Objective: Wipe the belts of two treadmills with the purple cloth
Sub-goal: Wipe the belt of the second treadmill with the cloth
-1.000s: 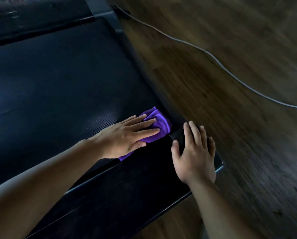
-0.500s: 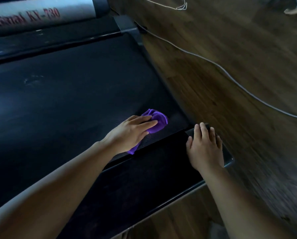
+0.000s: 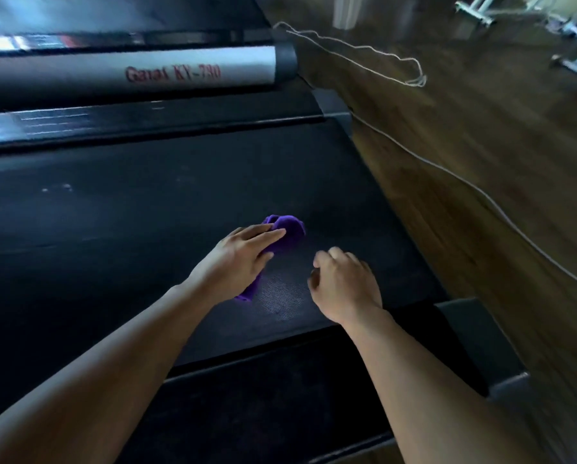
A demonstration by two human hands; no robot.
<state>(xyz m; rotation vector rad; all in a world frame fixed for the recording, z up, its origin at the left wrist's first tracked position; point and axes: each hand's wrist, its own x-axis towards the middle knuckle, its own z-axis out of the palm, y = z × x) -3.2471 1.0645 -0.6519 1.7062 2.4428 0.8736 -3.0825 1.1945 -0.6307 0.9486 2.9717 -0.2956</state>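
Your left hand [image 3: 236, 262] lies on the purple cloth [image 3: 288, 229], fingers [image 3: 267, 234] straight and close together, pressing it onto the dark treadmill belt [image 3: 129, 212] toward its right side. Your right hand [image 3: 344, 286] is just beside it over the belt, fingers loosely curled, holding nothing. A pale cable [image 3: 447, 175] trails across the wooden floor [image 3: 498, 135].

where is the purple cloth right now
In the head view, the purple cloth lies on the treadmill belt near frame centre, under the left hand, with the right hand just to its right.
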